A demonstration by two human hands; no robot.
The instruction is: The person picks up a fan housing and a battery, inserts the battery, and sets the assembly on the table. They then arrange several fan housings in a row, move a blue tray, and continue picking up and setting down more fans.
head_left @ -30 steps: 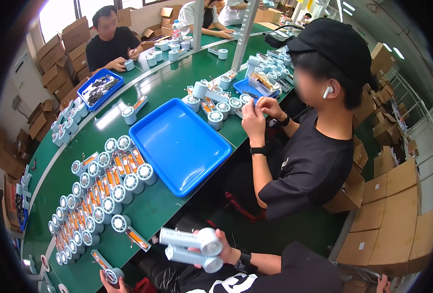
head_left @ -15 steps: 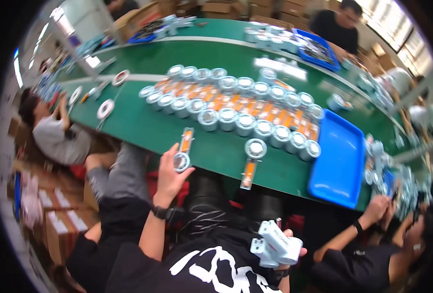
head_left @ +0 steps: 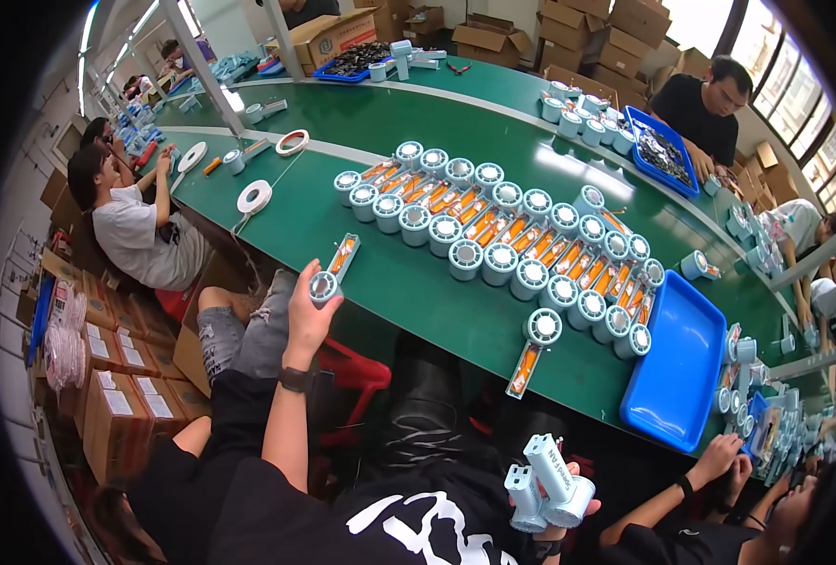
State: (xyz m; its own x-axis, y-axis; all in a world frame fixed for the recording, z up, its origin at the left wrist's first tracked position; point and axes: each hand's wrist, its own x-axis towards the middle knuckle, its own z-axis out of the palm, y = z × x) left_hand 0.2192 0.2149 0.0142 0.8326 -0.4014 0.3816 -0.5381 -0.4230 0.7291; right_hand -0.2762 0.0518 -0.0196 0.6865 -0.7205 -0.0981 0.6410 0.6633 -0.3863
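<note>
My left hand (head_left: pixel 310 320) is closed around the round head of a light blue handheld fan (head_left: pixel 324 286) at the table's near edge. The fan's open handle, orange inside, points away from me. Low on the right, in front of my body, my right hand (head_left: pixel 583 482) holds two light blue handheld fans (head_left: pixel 551 468) with closed handles. Part of that hand is hidden behind them. On the green table (head_left: pixel 408 306), a single open-handled fan (head_left: pixel 542 327) lies between my hands, its handle toward me. Beyond it stretch long rows of similar open fans (head_left: pixel 501 258).
An empty blue tray (head_left: pixel 679 363) lies right of the rows. White tape rolls (head_left: pixel 254 197) rest at the left. Across the table, a person (head_left: pixel 710 104) works beside a blue tray of dark parts (head_left: pixel 663 151). Other people sit at both sides. Cardboard boxes (head_left: pixel 121 414) stand at left.
The view has shifted, so the table and fans appear lower and further right. Both hands still hold their fans; the left hand's fan still sits at the table edge.
</note>
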